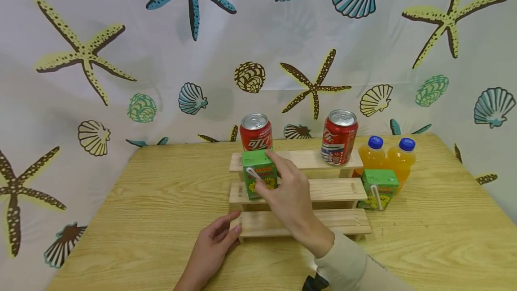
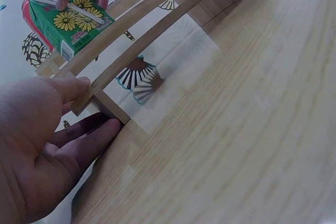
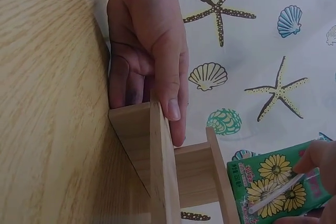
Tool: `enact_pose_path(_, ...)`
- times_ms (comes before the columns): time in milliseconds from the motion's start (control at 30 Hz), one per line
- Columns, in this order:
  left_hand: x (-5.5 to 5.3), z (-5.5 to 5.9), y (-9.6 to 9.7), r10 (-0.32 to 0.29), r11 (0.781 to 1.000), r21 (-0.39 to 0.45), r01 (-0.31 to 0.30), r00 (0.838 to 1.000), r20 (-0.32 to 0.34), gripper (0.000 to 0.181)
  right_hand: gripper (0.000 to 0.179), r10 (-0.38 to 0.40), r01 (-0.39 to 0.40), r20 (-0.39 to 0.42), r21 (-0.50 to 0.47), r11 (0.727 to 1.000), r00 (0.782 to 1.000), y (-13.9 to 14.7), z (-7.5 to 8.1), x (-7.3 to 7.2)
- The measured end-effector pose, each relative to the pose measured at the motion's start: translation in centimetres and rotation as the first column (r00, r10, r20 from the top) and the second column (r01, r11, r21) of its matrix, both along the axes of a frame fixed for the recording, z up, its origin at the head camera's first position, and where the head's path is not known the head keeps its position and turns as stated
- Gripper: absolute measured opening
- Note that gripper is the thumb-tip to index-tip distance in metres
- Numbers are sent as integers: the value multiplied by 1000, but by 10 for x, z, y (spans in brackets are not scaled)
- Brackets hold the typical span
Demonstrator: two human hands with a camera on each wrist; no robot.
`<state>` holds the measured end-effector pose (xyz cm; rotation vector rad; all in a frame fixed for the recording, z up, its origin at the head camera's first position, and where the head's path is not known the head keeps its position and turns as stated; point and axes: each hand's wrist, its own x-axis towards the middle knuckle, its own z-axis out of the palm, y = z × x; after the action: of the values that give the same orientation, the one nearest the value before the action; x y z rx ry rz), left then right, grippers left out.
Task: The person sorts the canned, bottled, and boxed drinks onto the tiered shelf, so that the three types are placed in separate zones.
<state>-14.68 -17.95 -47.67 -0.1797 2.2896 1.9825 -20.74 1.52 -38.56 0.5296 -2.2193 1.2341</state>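
Observation:
My right hand (image 1: 291, 194) holds a green drink carton (image 1: 253, 165) with a white straw on its front, thumb on one side and fingers on the other. The carton stands upright at the left end of the middle step of a three-tier wooden display rack (image 1: 335, 222). At the lowest step's left end, my left hand (image 1: 214, 246) grips the rack. In the left wrist view its thumb lies on the board, with the other fingers at the side support (image 2: 111, 107). Behind the carton, a red soda can (image 1: 256, 134) stands on the top step, its lower part hidden.
Another red can (image 1: 339, 138) stands toward the right end of the top step. Beside the rack on the right are a second green carton (image 1: 379, 187) and two orange drink bottles (image 1: 400, 158) with blue caps. A shell-and-starfish patterned curtain (image 1: 218, 57) hangs behind the wooden table (image 1: 161, 192).

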Motion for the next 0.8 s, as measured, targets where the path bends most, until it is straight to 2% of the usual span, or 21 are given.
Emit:
enact_pose_path(333,0,0,1,-1,1000,10,1,1000,-3,48,59,-29,29,-15,17,999,999,0,-1,2)
enact_pose_path(600,-1,0,0,9,1000,0,-9,1000,-3,47,70,-31,29,53,34,999,998,-1,-2,2)
enact_pose_path(800,0,0,1,9,1000,2,-9,1000,-4,47,79,31,-29,127,-18,999,991,5,-2,3)
